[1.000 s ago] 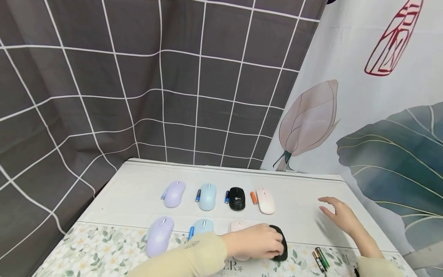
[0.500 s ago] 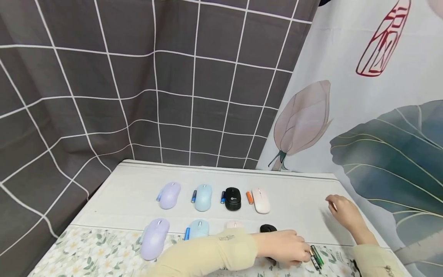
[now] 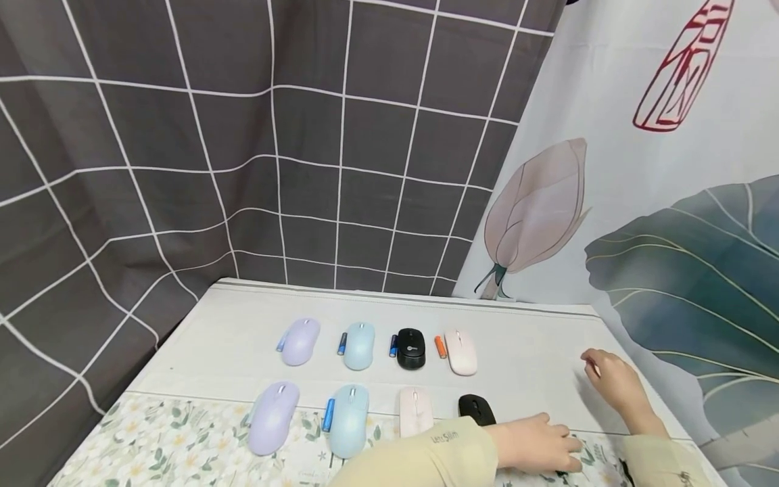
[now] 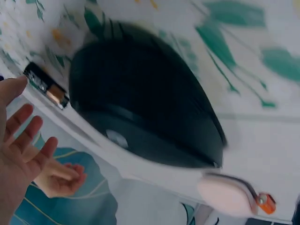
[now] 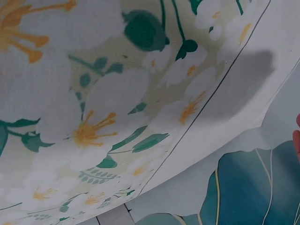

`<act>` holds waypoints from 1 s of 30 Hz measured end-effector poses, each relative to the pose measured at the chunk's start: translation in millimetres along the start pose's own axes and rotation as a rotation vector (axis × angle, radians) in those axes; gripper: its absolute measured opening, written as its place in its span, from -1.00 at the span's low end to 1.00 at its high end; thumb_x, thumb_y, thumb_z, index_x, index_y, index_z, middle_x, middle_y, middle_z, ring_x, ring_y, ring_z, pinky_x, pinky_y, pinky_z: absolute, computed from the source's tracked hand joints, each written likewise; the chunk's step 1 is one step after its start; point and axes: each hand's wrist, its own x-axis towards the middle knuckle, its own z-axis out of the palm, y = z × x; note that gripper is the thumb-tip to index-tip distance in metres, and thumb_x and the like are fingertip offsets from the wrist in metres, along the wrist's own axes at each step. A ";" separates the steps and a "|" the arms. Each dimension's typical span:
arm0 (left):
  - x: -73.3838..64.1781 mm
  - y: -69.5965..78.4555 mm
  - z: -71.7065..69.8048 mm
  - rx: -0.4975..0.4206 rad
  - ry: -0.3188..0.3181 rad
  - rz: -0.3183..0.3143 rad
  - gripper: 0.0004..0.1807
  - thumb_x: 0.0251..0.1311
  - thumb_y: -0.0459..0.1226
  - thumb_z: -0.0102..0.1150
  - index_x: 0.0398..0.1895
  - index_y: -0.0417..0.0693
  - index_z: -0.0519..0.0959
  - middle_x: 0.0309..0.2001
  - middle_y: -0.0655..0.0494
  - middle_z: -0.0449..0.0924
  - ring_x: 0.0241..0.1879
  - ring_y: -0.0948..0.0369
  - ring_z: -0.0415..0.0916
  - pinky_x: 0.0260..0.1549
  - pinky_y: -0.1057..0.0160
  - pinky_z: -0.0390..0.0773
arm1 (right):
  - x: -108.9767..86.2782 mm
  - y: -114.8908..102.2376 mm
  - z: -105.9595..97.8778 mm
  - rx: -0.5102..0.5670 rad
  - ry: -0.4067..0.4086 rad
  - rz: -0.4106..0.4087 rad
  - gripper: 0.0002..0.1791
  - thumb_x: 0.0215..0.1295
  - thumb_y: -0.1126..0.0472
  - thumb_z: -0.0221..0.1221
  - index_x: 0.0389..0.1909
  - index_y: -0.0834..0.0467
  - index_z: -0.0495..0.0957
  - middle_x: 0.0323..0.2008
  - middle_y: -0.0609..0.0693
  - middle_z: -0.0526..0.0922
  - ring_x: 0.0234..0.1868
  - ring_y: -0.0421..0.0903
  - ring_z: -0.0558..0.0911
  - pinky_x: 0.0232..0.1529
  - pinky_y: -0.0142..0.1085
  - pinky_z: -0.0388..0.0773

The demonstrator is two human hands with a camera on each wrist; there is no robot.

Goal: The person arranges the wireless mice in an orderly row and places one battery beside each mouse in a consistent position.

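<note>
My left hand [image 3: 541,443] reaches past the black mouse [image 3: 477,409] in the front row, fingers spread, palm down. The left wrist view shows that mouse [image 4: 145,98] large. Beyond it lies a black battery with a copper end [image 4: 47,84], with the left thumb [image 4: 13,89] right at it and the other fingers apart from it. From the head, the hand covers most of the batteries. My right hand [image 3: 617,389] hovers at the table's right side, fingers loosely curled, with nothing seen in it. Only its fingertips [image 5: 297,140] edge into the right wrist view.
The front row also has purple [image 3: 274,418], light blue [image 3: 349,421] and pale pink [image 3: 416,410] mice. Behind stand purple [image 3: 301,342], blue [image 3: 359,345], black [image 3: 411,348] and pink [image 3: 460,352] mice, each with a battery beside it, one orange [image 3: 440,347]. A grid curtain [image 3: 310,189] hangs behind.
My left hand has moved right from over the front black mouse to the batteries, uncovering the front pink and blue mice. The right hand's fingers have curled in and it has shifted slightly right.
</note>
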 end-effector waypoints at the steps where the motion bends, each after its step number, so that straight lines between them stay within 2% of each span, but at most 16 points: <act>1: 1.0 1.3 0.7 -0.020 -0.008 0.001 -0.55 0.38 0.01 -0.23 0.32 0.46 0.25 0.38 0.45 0.15 0.34 0.46 0.11 0.26 0.43 0.23 | 0.5 -0.2 -0.2 0.000 -0.001 0.002 -0.92 0.06 0.47 0.18 -0.39 0.36 0.55 -0.47 0.21 0.61 -0.50 0.10 0.56 -0.48 0.00 0.51; 5: 3.6 1.6 4.7 -0.111 -0.026 -0.004 -0.57 0.38 -0.03 -0.22 0.31 0.41 0.28 0.37 0.45 0.19 0.32 0.48 0.14 0.25 0.48 0.24 | 2.4 0.2 -1.1 0.002 -0.009 0.012 -0.92 0.06 0.48 0.17 -0.38 0.37 0.55 -0.46 0.23 0.61 -0.46 0.15 0.58 -0.44 0.03 0.52; 9: 5.0 0.6 7.5 -0.125 -0.027 -0.004 -0.58 0.38 -0.07 -0.19 0.28 0.39 0.32 0.34 0.45 0.24 0.28 0.49 0.19 0.20 0.55 0.28 | 3.1 0.0 -1.9 0.014 -0.031 0.028 -0.92 0.08 0.48 0.16 -0.37 0.39 0.55 -0.43 0.27 0.61 -0.42 0.19 0.59 -0.40 0.06 0.53; 14: 5.3 3.8 10.0 -0.126 0.000 0.001 -0.68 0.35 -0.08 -0.15 0.11 0.39 0.47 0.15 0.47 0.41 0.05 0.53 0.32 -0.01 0.64 0.35 | 1.3 -1.9 -1.5 0.030 -0.067 0.046 -0.91 0.11 0.46 0.14 -0.35 0.40 0.55 -0.42 0.28 0.62 -0.39 0.21 0.60 -0.38 0.07 0.54; 19: -0.2 5.5 10.9 -0.162 0.037 -0.004 -0.76 0.30 -0.07 -0.07 -0.06 0.34 0.55 -0.03 0.50 0.51 -0.13 0.55 0.34 -0.11 0.69 0.30 | 1.8 -5.8 0.4 0.041 -0.074 0.055 -0.91 0.12 0.46 0.14 -0.34 0.40 0.54 -0.42 0.26 0.61 -0.37 0.20 0.60 -0.37 0.07 0.54; 25: -8.6 13.5 12.9 -0.196 0.013 -0.028 -0.65 0.26 0.08 -0.06 0.07 0.37 0.51 -0.05 0.52 0.57 -0.13 0.57 0.40 -0.08 0.67 0.34 | 0.3 -10.3 4.2 0.059 -0.089 0.060 -0.90 0.12 0.46 0.14 -0.33 0.40 0.54 -0.41 0.26 0.61 -0.37 0.19 0.60 -0.35 0.07 0.54; 30: -15.2 17.5 16.2 -0.215 -0.017 -0.057 -0.59 0.26 0.12 -0.03 0.15 0.38 0.46 -0.06 0.49 0.56 -0.14 0.52 0.39 -0.15 0.61 0.38 | 1.8 -15.3 6.2 0.088 -0.028 0.049 -0.90 0.10 0.46 0.13 -0.34 0.39 0.55 -0.42 0.27 0.62 -0.38 0.21 0.59 -0.38 0.09 0.53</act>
